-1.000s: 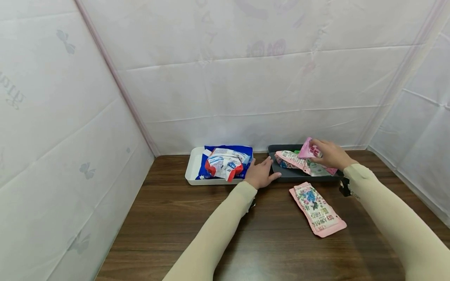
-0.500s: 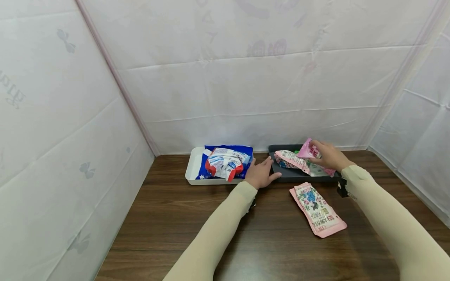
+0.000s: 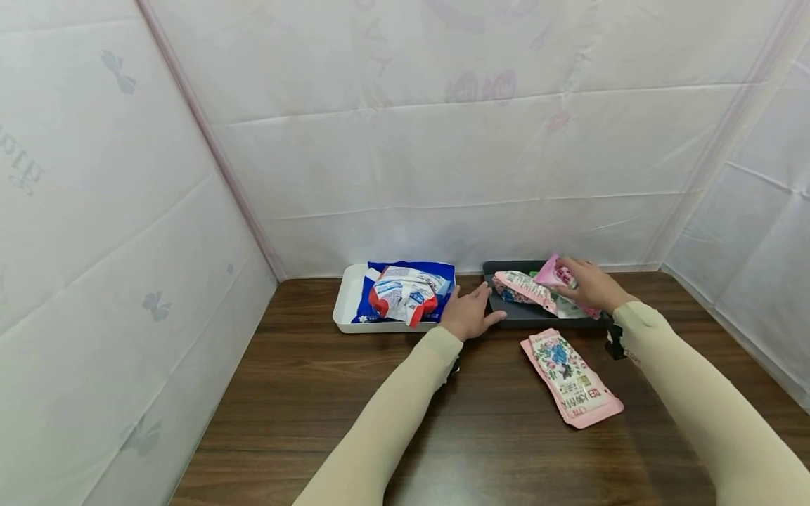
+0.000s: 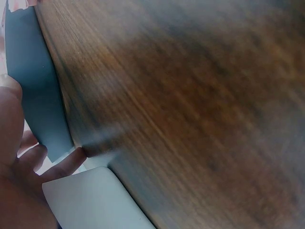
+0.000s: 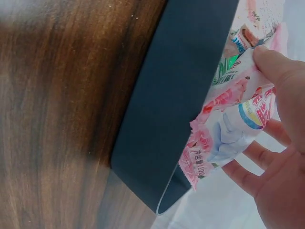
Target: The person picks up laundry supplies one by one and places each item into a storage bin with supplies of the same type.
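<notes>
In the head view my right hand [image 3: 591, 284] is over the right part of the dark grey tray [image 3: 531, 323]. Between its thumb and fingers it pinches a pink packet printed with roses [image 5: 224, 131], which leans over the tray's contents. A pink floral packet [image 3: 524, 287] lies beside it in the tray, and a green-printed one [image 5: 226, 69] shows partly underneath. My left hand [image 3: 467, 314] rests with fingers spread between the two trays, its thumb and fingertips at the dark tray's left end. In the left wrist view that hand touches the dark tray [image 4: 38, 81].
A white tray [image 3: 345, 309] at the left holds a blue bag [image 3: 443, 270] with a red, white and blue packet [image 3: 405, 292] on top. Another pink floral packet [image 3: 572, 379] lies on the brown wooden table [image 3: 329, 407]. White sheeting [image 3: 443, 169] stands behind and at both sides.
My right hand has lowered slightly and shifted a little left, and the pink packet it holds has tipped down toward the tray. The left hand stays in place.
</notes>
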Demonstrator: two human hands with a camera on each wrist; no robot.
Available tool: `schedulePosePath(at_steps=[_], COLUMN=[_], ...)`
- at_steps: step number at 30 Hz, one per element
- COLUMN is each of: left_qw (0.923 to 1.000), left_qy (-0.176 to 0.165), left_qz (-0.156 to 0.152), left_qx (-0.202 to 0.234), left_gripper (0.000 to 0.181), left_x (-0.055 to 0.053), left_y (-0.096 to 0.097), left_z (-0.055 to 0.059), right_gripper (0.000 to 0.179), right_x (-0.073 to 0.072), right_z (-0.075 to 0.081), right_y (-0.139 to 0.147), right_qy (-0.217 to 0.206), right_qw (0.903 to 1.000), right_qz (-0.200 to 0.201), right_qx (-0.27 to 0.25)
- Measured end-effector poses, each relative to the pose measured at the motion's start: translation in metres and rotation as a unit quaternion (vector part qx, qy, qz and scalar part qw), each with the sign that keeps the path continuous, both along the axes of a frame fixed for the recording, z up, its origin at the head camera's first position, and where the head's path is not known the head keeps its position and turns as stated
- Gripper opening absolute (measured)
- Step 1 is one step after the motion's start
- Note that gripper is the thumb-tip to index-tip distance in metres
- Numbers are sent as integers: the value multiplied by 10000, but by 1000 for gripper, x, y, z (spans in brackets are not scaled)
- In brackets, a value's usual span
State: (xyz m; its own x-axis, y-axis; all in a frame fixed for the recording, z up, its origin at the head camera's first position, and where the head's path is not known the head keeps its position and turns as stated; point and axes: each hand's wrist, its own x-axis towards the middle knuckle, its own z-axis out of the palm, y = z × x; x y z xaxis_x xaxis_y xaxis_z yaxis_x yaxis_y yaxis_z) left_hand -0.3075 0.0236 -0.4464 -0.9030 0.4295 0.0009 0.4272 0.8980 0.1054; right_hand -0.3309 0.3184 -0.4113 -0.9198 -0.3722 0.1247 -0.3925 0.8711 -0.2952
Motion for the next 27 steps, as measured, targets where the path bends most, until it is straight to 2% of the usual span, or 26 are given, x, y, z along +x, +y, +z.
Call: schedulePosePath(at_steps=[5, 22, 27], left_qw=[10000, 10000, 10000], left_qy=[-25, -40, -60], left_qz=[-1, 16, 18], left_qx=[13, 19, 3], left_gripper=[74, 74, 74], left_x=[1, 1, 2], left_y=[0, 0, 1], left_z=[0, 2, 2], right_gripper=[50, 52, 56], right_x=[1, 1, 0], right_z=[-2, -6, -10], right_y=[0, 1, 2], right_qy=[-260, -348, -674], right_qw=[9996, 9991, 9976], right_qz=[-51, 246, 176], right_qx=[-26, 82, -58])
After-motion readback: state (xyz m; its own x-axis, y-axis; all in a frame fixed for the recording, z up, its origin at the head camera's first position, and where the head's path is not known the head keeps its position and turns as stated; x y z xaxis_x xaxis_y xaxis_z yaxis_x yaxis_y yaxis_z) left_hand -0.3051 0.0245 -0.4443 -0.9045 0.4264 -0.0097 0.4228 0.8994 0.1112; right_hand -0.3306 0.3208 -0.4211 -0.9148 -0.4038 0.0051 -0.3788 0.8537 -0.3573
